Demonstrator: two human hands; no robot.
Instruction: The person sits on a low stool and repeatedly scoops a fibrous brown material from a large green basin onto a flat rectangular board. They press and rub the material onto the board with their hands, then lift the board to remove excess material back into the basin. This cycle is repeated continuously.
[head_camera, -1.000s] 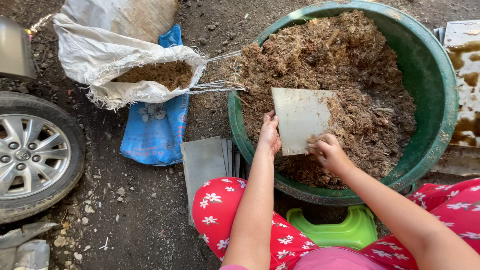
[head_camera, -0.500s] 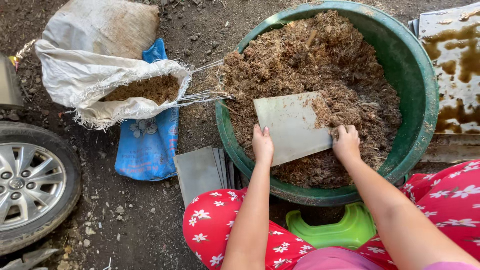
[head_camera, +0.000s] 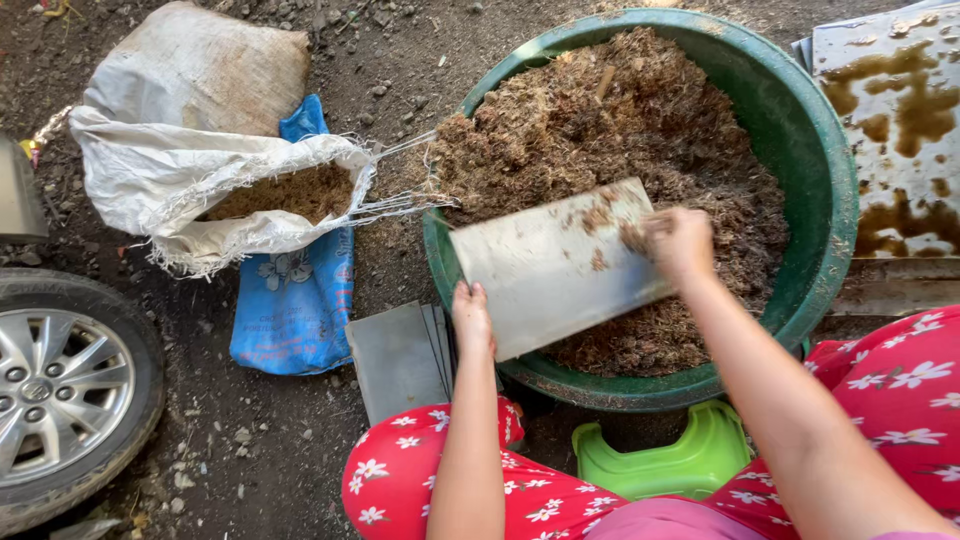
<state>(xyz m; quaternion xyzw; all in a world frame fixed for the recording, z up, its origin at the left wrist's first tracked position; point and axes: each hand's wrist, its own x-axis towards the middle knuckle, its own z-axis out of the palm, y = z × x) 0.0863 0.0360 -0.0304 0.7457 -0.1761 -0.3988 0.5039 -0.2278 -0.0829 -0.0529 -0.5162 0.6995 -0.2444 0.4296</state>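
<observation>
Both hands grip the flat grey rectangular sheet (head_camera: 555, 262): the left hand (head_camera: 470, 315) pinches its near corner at about seven o'clock, the right hand (head_camera: 678, 240) closes on its far edge at three o'clock, fingers partly buried in fibre. Tilted, the sheet lies over the brown shredded fibrous material (head_camera: 640, 130) heaped in the big round green plastic tub (head_camera: 830, 200). Judging by the fill, the tub remains nearly full, while the white woven sack (head_camera: 160, 185) at nine o'clock, mouth open toward the tub, shows only a shallow layer, so most of the scooping seems left. More grey sheets (head_camera: 400, 355) lie on the dirt ground (head_camera: 200, 430).
</observation>
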